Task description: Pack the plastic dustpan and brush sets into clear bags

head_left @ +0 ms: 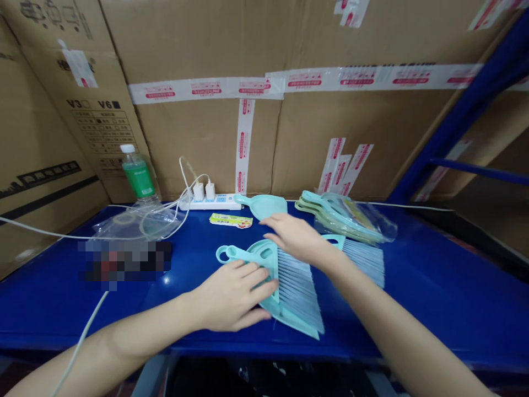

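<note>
A light-teal hand brush with pale bristles (pixel 297 289) lies in a matching dustpan on the blue table (pixel 433 298). My left hand (pixel 233 295) rests on the brush's handle side, fingers wrapped over the pan's edge. My right hand (pixel 295 236) lies flat over the top of the brush, fingers stretched out toward the left. A second brush (pixel 366 259) lies just right of my right wrist. A separate teal dustpan (pixel 262 205) sits behind, near the wall of boxes.
A bagged stack of dustpans (pixel 347 218) lies at the back right. A white power strip (pixel 210 201) with chargers and cables, a green-labelled bottle (pixel 138 173), clear plastic bags (pixel 136 223) and a small printed label (pixel 230 220) are at the back. Cardboard boxes (pixel 289 110) stand behind.
</note>
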The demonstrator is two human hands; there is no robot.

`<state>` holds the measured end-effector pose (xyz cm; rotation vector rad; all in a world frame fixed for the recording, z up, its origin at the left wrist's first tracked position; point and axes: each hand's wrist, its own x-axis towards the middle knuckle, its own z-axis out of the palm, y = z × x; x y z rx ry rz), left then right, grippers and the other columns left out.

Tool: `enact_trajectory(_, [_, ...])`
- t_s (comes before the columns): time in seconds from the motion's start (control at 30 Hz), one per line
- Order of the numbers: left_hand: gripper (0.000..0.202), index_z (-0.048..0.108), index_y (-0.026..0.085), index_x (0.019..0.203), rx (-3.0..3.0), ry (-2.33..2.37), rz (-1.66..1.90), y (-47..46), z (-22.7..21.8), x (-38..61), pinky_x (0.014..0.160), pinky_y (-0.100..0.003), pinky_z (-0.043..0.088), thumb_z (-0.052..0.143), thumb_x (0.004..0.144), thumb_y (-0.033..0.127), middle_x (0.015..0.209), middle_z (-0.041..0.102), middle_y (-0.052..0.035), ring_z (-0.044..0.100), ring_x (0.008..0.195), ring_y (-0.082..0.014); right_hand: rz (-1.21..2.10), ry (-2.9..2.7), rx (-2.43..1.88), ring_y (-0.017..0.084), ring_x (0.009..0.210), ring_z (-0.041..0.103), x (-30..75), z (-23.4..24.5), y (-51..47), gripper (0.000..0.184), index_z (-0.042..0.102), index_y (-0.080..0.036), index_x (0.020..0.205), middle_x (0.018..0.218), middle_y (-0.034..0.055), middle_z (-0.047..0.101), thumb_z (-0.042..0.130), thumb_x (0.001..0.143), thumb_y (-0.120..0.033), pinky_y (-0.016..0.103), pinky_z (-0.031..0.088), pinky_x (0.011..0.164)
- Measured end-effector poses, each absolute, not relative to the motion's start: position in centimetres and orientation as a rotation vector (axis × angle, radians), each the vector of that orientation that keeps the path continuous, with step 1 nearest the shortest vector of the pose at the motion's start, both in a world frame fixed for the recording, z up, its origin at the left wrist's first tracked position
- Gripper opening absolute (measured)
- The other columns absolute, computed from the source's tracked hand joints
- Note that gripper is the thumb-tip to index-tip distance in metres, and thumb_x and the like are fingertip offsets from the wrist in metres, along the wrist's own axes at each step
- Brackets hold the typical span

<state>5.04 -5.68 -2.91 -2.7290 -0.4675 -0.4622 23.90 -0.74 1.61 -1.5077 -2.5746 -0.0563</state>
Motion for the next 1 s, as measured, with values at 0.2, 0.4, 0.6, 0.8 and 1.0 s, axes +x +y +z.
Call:
enact_trajectory(0.2, [0.046, 0.049, 0.016, 0.123, -2.738, -0.465, -0.325, -5.3, -3.0, 5.0, 0.077, -0.035, 0.042, 0.052, 0.089, 0.046, 0.113, 0.062, -0.0104, 0.057, 0.097, -0.0241, -0.125, -2.610, -1.994, 0.030, 0.100, 0.063, 27.9, 1.4, 1.0, 0.026, 0.067, -0.015, 0.104, 0.106, 0.0159, 0.067, 0.060, 0.079, -0.015, 0.037, 0.051, 0.076])
enact_trajectory(0.4, [0.041, 0.052, 0.016, 0.118, -2.667, -0.462, -0.309, -5.5, -3.2, 5.2, 0.073, -0.035, 0.043, 0.055, 0.087, 0.043, 0.107, 0.063, -0.0097, 0.058, 0.093, -0.0235, -0.123, -2.602, -1.985, 0.030, 0.095, 0.065, 28.4, 0.8, 1.3, 0.039, 0.068, -0.019, 0.104, 0.105, 0.0136, 0.068, 0.054, 0.072, -0.002, 0.035, 0.052, 0.071])
enact_trajectory(0.6, [0.048, 0.052, 0.014, 0.120, -2.666, -0.500, -0.316, -5.7, -3.2, 5.1, 0.072, -0.035, 0.042, 0.051, 0.088, 0.050, 0.102, 0.063, -0.0101, 0.059, 0.087, -0.0230, -0.092, -2.578, -1.878, 0.029, 0.084, 0.067, 29.2, 0.2, 1.7, 0.039, 0.070, -0.021, 0.101, 0.093, 0.0119, 0.070, 0.054, 0.071, -0.004, 0.035, 0.052, 0.064])
enact_trajectory(0.8, [0.031, 0.058, 0.017, 0.111, -2.650, -0.728, -0.502, -3.8, -1.5, 3.4, 0.075, -0.034, 0.042, 0.035, 0.096, 0.029, 0.097, 0.065, -0.0079, 0.056, 0.086, -0.0201, -0.083, -2.612, -1.789, 0.030, 0.097, 0.063, 27.8, 0.9, 1.1, 0.033, 0.066, -0.017, 0.112, 0.103, 0.0143, 0.067, 0.055, 0.081, -0.018, 0.040, 0.051, 0.079])
enact_trajectory(1.0, [0.030, 0.062, 0.016, 0.087, -2.764, -1.346, -0.502, -1.0, -0.9, 1.8, 0.069, -0.031, 0.042, 0.036, 0.094, 0.029, 0.082, 0.065, -0.0042, 0.058, 0.077, -0.0192, 0.378, -2.735, -1.560, 0.036, 0.134, 0.030, 24.3, 1.2, -2.5, 0.075, 0.031, -0.009, 0.145, 0.145, 0.0231, 0.035, 0.056, 0.085, -0.048, 0.050, 0.035, 0.103])
